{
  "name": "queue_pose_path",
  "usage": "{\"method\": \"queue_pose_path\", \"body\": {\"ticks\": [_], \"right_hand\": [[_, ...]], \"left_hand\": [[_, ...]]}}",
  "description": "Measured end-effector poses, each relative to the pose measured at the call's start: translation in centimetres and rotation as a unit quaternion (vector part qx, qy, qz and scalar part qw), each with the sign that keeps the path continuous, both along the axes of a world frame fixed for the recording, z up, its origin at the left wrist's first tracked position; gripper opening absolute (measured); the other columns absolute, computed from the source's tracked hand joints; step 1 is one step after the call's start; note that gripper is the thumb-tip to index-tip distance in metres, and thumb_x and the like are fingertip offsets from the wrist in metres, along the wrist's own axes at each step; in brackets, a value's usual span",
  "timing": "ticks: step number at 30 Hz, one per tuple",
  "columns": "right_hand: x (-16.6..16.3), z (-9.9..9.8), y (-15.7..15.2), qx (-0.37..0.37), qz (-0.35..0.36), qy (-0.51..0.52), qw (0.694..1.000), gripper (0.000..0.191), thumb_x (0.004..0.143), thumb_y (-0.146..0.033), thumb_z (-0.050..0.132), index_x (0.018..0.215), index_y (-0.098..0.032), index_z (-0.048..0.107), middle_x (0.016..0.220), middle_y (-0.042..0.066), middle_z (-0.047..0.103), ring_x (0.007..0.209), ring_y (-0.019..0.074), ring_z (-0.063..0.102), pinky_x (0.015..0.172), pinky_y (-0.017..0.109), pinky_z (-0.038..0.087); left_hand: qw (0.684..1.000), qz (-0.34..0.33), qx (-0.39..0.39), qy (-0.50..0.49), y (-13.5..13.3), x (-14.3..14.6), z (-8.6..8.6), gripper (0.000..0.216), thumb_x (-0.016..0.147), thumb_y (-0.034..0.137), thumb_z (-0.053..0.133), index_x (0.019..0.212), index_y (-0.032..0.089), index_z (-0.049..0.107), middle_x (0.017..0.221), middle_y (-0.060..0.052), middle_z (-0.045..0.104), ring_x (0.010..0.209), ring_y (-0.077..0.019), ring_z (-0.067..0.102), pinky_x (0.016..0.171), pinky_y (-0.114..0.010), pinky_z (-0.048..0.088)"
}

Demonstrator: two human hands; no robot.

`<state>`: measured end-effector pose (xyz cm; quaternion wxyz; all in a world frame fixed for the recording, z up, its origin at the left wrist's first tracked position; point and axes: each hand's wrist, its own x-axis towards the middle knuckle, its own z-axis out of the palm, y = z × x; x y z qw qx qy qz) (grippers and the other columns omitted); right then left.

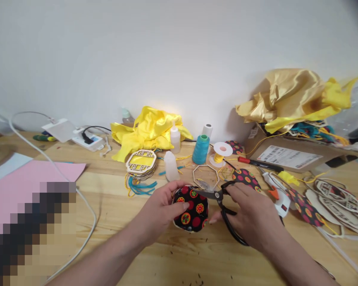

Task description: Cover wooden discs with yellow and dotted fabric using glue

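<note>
Between the thumb and fingers of my left hand (164, 206) is a roundish black fabric piece (193, 214) printed with red and orange flowers, a pale edge showing along its lower left. My right hand (249, 210) grips black-handled scissors (217, 195) by their loops. The blades point left and lie at the upper edge of the fabric; whether they bite into it I cannot tell. Just behind the blades lies a thin wooden octagon frame (205, 167). Small dark scraps (199, 278) are scattered on the table below the hands.
A teal thread cone (201, 149), a yellow thread spool (222, 153) and a white squeeze bottle (171, 167) stand behind the hands. Yellow satin (150, 129) lies farther back. At right are a glue gun (279, 194), wooden cutouts (340, 202) and a cardboard box (256, 137). A white cable (88, 202) crosses the left.
</note>
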<state>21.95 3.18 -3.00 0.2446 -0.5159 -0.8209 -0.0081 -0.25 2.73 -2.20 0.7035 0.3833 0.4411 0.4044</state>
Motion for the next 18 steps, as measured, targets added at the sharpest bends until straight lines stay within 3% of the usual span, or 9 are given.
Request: {"method": "queue_pose_path", "body": {"ticks": [10, 18], "right_hand": [[0.77, 0.48, 0.46, 0.129, 0.027, -0.101, 0.986, 0.026, 0.076, -0.043, 0.062, 0.068, -0.018, 0.063, 0.063, 0.002, 0.064, 0.060, 0.0168, 0.061, 0.055, 0.028, 0.034], [0.81, 0.23, 0.69, 0.143, 0.024, -0.114, 0.983, 0.023, 0.076, -0.039, 0.062, 0.067, -0.018, 0.061, 0.064, 0.002, 0.063, 0.061, 0.0165, 0.058, 0.055, 0.028, 0.032]], "left_hand": [[1.000, -0.001, -0.019, -0.012, -0.07, -0.30, -0.28, 0.039, 0.068, 0.014, 0.074, 0.105, 0.019, 0.063, 0.094, -0.005, 0.073, 0.076, -0.0174, 0.068, 0.070, -0.030, 0.055], [0.999, -0.028, -0.027, -0.025, -0.05, -0.38, -0.21, 0.036, 0.070, 0.015, 0.073, 0.105, 0.019, 0.062, 0.092, -0.004, 0.073, 0.076, -0.0181, 0.069, 0.071, -0.031, 0.056]]}}
